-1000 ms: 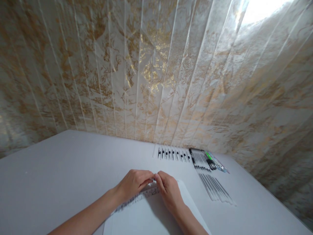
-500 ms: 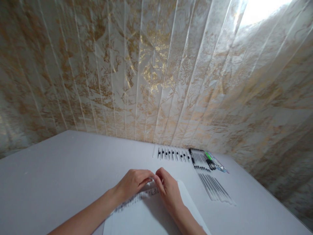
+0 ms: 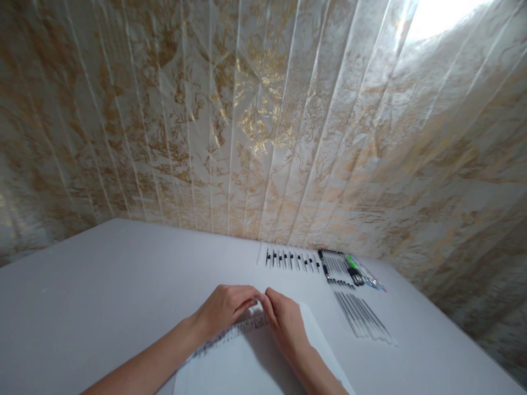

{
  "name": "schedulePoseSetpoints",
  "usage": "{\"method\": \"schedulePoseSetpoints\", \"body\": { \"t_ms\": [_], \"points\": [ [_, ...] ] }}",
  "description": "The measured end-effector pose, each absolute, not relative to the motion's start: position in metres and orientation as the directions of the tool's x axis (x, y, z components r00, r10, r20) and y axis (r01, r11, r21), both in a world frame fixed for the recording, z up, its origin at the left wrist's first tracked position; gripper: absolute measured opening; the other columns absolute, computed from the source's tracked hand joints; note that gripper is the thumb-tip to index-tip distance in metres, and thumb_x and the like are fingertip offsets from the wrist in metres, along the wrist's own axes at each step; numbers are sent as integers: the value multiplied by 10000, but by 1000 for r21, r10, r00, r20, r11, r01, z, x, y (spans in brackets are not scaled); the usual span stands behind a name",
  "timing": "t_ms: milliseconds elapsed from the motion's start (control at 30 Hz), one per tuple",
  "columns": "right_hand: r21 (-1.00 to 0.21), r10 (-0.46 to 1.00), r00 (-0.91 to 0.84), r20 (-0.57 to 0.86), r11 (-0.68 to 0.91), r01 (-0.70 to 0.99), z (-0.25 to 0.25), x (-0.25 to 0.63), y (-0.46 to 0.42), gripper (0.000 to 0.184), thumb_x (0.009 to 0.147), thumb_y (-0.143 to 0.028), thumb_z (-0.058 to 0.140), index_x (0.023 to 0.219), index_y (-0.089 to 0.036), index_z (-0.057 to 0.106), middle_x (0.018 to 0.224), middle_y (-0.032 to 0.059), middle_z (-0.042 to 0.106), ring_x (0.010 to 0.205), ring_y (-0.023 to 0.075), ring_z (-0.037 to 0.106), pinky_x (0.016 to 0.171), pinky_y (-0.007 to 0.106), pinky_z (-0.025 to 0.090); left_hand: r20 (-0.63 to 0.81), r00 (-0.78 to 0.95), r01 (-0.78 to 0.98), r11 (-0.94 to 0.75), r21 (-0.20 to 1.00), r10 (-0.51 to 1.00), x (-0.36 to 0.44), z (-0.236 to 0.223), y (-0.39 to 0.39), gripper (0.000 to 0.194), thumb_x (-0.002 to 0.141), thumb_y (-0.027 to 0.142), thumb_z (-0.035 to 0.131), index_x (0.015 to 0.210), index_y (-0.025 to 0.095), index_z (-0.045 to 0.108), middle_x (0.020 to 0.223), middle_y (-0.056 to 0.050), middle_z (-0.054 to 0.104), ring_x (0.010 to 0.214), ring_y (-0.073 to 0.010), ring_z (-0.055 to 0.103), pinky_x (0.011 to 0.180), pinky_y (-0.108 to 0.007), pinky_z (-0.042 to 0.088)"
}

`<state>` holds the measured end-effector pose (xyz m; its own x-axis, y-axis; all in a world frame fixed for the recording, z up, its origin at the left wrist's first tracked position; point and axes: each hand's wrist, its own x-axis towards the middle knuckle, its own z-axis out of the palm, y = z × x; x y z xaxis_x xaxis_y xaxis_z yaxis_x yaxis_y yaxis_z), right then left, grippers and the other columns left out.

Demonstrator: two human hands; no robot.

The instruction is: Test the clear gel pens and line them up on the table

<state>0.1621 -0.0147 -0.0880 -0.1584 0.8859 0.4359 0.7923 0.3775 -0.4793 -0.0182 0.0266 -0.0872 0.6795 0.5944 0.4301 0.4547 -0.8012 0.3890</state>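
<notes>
Above the far part of a white sheet or pad (image 3: 230,365), my left hand (image 3: 230,304) and my right hand (image 3: 284,315) meet at the fingertips. Both are closed, with thumbs and fingers pinched together; whatever lies between them is hidden or too small to name. A band of small dark marks (image 3: 230,333) crosses the white surface just below the hands, partly covered by my right hand. Too blurred to tell is whether these marks are writing or a binding.
Several clear pen parts with black pieces (image 3: 291,259) stand in a row at the table's back. Right of them lie black pen parts (image 3: 324,264), a bundle of pens with a green piece (image 3: 358,271), and thin refills (image 3: 364,315). A gold-patterned curtain (image 3: 247,137) hangs behind the table.
My right hand's fingers have dipped slightly and curled closer against my left fingertips. My left hand and the white sheet have hardly moved.
</notes>
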Motion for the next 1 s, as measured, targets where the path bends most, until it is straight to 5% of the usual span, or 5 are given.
{"method": "schedulePoseSetpoints", "body": {
  "t_ms": [367, 533, 633, 800, 1000],
  "points": [
    [-633, 918, -142, 370, 361, 685, -87, 161, -15, 414, 960, -450, 327, 622, -218, 387, 544, -46, 423, 512, 126, 390, 522, 233, 272, 490, 660, 421, -821, 386, 569, -20, -87, 29, 233, 979, 255, 394, 999, 217, 623, 891, -6, 711, 804, -137, 660, 728, -206, 471],
    [-783, 904, -231, 359, 427, 453, -78, 158, -18, 252, 941, -376, 398, 816, -197, 524, 707, -16, 548, 629, 129, 488, 605, 222, 378, 614, 445, 434, -757, 489, 652, -12, -60, 17, 227, 965, 301, 438, 918, 199, 635, 846, -28, 649, 838, -165, 586, 766, -269, 474],
    [-782, 876, -263, 405, 481, 397, -80, 148, -23, 76, 826, -254, 523, 870, -195, 544, 761, 5, 583, 645, 145, 524, 604, 239, 421, 639, 420, 393, -763, 513, 645, 1, -40, -5, 229, 959, 303, 447, 924, 203, 650, 979, -60, 608, 967, -200, 536, 850, -329, 453],
    [-698, 803, -264, 535, 595, 399, -68, 143, -29, 142, 791, -209, 462, 808, -211, 603, 768, 54, 630, 723, 200, 580, 644, 289, 466, 670, 543, 320, -862, 393, 506, 14, -29, -27, 280, 967, 362, 422, 1121, 251, 628, 1185, -74, 572, 1108, -233, 477, 944, -374, 400],
    [-874, 911, 46, 411, 379, 304, -8, 205, -16, 219, 836, -377, 562, 885, -183, 650, 691, 24, 633, 573, 137, 540, 547, 247, 455, 514, 481, 562, -700, 441, 710, 1, -55, -5, 410, 956, 364, 441, 1349, 249, 460, 1377, -87, 471, 1256, -255, 397, 1045, -442, 342]
  ]
}}
